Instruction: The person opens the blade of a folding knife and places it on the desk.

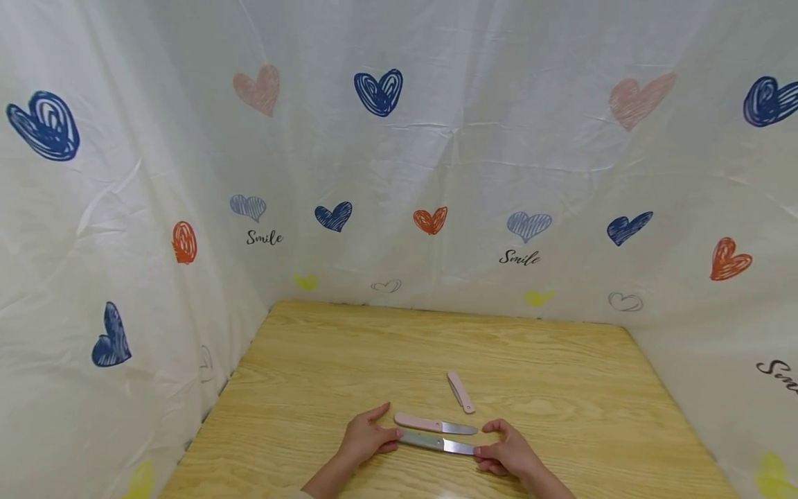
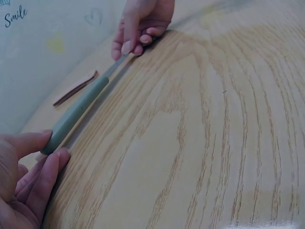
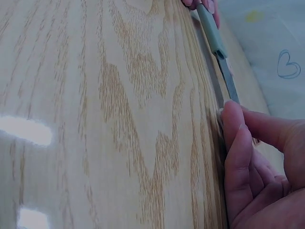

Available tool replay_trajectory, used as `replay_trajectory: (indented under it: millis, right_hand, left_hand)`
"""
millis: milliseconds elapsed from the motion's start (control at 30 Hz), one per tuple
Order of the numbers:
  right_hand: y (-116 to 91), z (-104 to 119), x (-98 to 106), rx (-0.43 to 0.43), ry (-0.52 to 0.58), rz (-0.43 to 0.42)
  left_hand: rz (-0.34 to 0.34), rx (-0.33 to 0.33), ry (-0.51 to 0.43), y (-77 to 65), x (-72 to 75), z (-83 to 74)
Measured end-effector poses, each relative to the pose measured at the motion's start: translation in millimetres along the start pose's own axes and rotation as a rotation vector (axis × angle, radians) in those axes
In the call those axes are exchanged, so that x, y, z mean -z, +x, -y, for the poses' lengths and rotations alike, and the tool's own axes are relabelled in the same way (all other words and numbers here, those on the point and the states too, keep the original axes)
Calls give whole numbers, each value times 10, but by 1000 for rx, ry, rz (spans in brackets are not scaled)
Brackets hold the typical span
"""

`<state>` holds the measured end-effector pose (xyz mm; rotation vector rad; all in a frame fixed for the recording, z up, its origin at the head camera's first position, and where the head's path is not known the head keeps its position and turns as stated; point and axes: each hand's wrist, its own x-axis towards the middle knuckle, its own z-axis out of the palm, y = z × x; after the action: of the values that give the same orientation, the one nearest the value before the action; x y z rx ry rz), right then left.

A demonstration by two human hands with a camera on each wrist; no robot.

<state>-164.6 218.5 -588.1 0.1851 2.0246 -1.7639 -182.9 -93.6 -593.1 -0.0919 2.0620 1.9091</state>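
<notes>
Carefully, we hold a sage-green-handled folding knife [image 1: 424,441] over a wood-grain tabletop [image 1: 312,367] in the head view, an unfolded pink-handled knife [image 1: 419,422] just beyond (a folded pink knife [image 1: 460,391] lies farther off). Left-wrist view: our left hand [image 2: 28,191] pinches the handle's [image 2: 78,112] butt between thumb and fingers. Right-wrist view: our right hand [image 3: 262,171] pinches the steel blade's [image 3: 228,79] tip; a slipping pinch, we judge, could nick the skin.
</notes>
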Motion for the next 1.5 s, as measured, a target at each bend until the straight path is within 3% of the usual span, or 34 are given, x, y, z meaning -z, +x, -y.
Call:
replay_trajectory:
  millis: [567, 967, 1200, 1500]
  right_hand:
    - [4, 1, 18, 33, -24, 57]
    - [-6, 2, 26, 36, -12, 51]
    - [123, 151, 131, 75, -32, -71]
    - [373, 417, 72, 146, -116, -261]
  left_hand:
    - [38, -26, 25, -18, 23, -9]
    - [16, -22, 29, -4, 0, 0]
    - [-22, -51, -27, 89, -41, -75]
    - [11, -124, -192, 226, -232, -266]
